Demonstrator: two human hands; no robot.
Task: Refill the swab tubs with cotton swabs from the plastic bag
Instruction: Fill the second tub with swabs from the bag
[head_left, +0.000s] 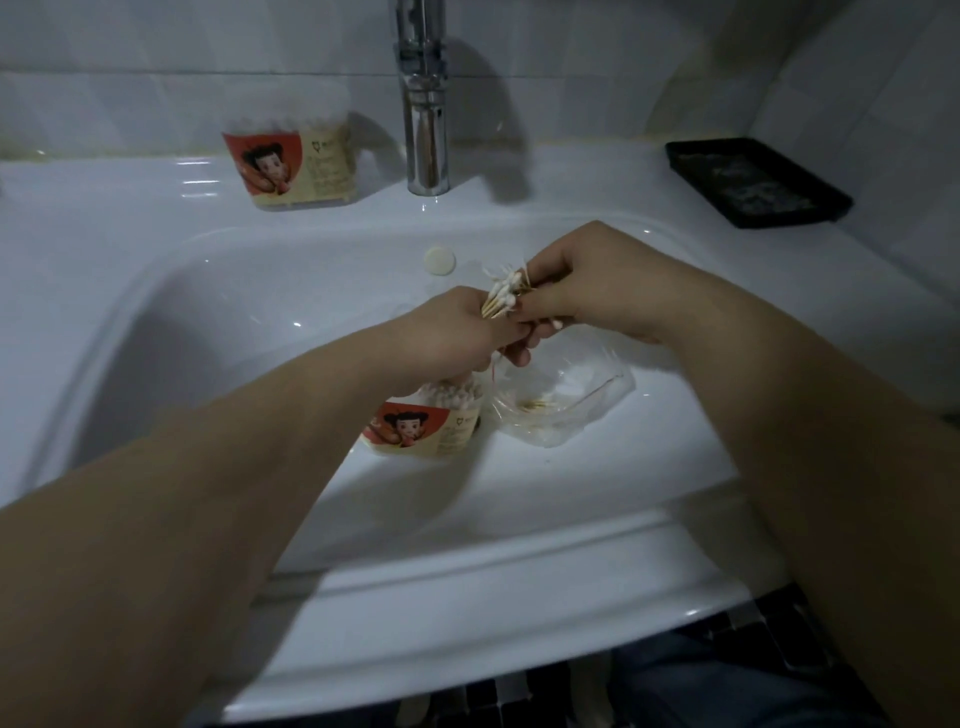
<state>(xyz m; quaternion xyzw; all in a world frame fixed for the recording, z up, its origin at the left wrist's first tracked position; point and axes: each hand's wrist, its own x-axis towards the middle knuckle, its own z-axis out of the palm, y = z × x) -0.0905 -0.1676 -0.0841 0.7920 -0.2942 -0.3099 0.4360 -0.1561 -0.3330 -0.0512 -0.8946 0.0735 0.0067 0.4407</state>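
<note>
Over the sink (156, 291) — counting two: far tub (291, 161), near tub (423, 428); one plastic bag (563, 408); gripping one swab bundle (501, 297) with curled left hand (454, 332), right hand (589, 280).

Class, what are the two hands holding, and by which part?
The left hand and right hand both grip a bundle of cotton swabs by the sticks.

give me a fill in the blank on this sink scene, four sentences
1. The lidded swab tub stands on the sink ledge, to the ____ of the faucet.
2. The plastic bag lies in the basin, to the ____ of the open swab tub.
3. The left hand and right hand hold a bundle of cotton swabs ____ them.
4. The tray on the ledge is ____.
Missing words: left; right; between; black.
</note>
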